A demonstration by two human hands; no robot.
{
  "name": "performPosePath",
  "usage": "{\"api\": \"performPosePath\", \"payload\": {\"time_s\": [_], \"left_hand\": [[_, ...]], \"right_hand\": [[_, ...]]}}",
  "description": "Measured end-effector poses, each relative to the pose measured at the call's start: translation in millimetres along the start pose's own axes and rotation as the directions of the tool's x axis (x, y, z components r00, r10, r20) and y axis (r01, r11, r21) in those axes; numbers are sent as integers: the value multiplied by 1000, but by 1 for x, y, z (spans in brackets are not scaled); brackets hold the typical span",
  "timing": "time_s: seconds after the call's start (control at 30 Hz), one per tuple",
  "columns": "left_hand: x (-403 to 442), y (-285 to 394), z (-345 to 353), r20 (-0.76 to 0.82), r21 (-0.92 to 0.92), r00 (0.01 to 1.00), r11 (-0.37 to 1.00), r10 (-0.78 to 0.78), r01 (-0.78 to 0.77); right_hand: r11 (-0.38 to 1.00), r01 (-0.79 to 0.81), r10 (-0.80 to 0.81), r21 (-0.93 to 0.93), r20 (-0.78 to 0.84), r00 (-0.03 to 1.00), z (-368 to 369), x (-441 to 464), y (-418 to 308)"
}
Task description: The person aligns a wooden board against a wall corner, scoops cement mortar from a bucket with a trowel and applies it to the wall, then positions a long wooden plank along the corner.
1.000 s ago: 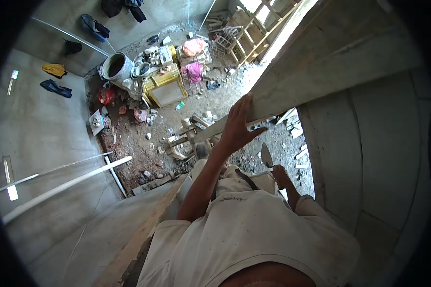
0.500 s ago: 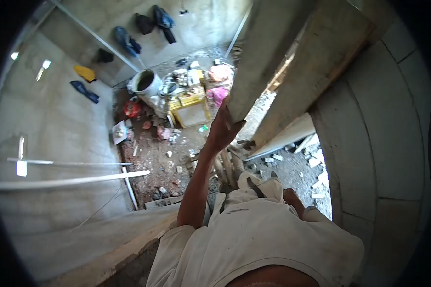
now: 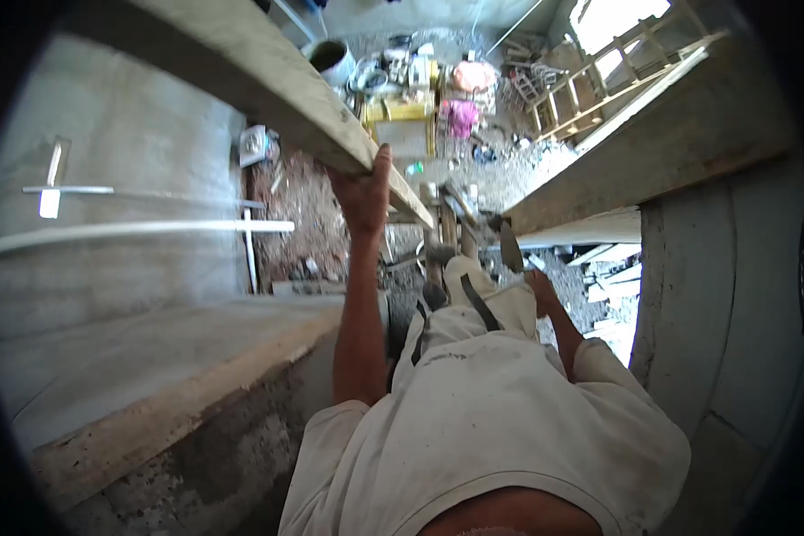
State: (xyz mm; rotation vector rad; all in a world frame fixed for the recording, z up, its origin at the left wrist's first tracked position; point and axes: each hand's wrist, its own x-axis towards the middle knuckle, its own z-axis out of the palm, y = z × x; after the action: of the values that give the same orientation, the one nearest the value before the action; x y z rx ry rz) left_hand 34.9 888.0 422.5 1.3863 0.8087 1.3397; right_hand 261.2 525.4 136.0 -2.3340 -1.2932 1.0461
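My left hand (image 3: 364,192) is closed on the edge of a long, pale wooden plank (image 3: 277,85), with the thumb up along its side. The plank slants from the upper left down toward the middle, its lower end near my legs. Low by my right leg, my right hand (image 3: 540,290) is closed around what looks like a trowel (image 3: 510,247); its dark, leaf-shaped blade points up and the handle is hidden in the fist. Just beyond the blade, a second wide board (image 3: 634,161) runs toward the upper right.
A block wall (image 3: 697,277) rises close on my right, and a rough-edged ledge (image 3: 214,380) lies on my left. Below are a yellow-edged box (image 3: 400,138), a bucket (image 3: 330,61), a pink bag (image 3: 460,118) and rubble. A wooden ladder (image 3: 590,89) leans at the upper right.
My left hand has swung the plank from the upper right over to the left. The view has tilted and turned right, bringing the ladder, my right hand and the trowel into sight.
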Motion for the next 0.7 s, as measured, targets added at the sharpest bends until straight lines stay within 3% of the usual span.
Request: {"api": "performPosePath", "payload": {"time_s": [0.03, 0.07, 0.13, 0.17, 0.2, 0.27, 0.33, 0.37, 0.43, 0.47, 0.53, 0.57, 0.67, 0.7], "left_hand": [[-3, 18, -11, 43, -71, 996, 995, -73, 76], [-5, 19, -28, 141, -65, 986, 993, -87, 97], [-10, 34, -52, 212, -2, 976, 998, -58, 59], [-16, 29, -62, 221, -22, 974, 999, -44, 50], [-24, 27, -65, 142, -127, 989, 991, -31, 49], [-41, 17, -77, 0, -154, 1000, 988, 7, -7], [-58, 11, -93, -76, -80, 996, 996, 40, -46], [-67, 14, -93, -152, -38, 988, 998, 43, -50], [-74, 26, -103, -129, -17, 991, 999, 42, -44], [-76, 34, -106, -127, 2, 991, 999, 38, -39], [-91, 31, -137, -100, 73, 995, 997, 5, 2], [-100, 31, -148, -70, 142, 997, 989, -33, 43], [-113, 44, -145, -102, 92, 988, 988, -116, 125], [-111, 47, -143, -99, 110, 987, 985, -125, 136]], "right_hand": [[843, -378, 390, 382, 49, 919, -22, 6, -48], [745, -360, 365, 561, 109, 925, -27, 8, -59], [938, -191, 197, 288, 7, 980, -27, 18, -54], [939, -196, 198, 281, 23, 980, -29, 21, -55], [937, -225, 222, 269, 43, 974, -31, 22, -54], [930, -261, 252, 257, 70, 965, -32, 20, -50], [788, -376, 361, 488, 128, 924, -36, 13, -45], [787, -383, 366, 485, 134, 921, -36, 10, -39], [857, -446, 441, 258, 81, 894, -36, 5, -22], [858, -445, 439, 255, 84, 895, -33, 5, -10], [946, -320, 314, 58, 93, 945, -20, 2, 27], [975, -221, 218, 32, 88, 972, -11, 0, 50], [977, -215, 214, -4, 143, 966, -18, 2, 54], [834, -527, 499, 164, 183, 847, -33, 13, 26]]}}
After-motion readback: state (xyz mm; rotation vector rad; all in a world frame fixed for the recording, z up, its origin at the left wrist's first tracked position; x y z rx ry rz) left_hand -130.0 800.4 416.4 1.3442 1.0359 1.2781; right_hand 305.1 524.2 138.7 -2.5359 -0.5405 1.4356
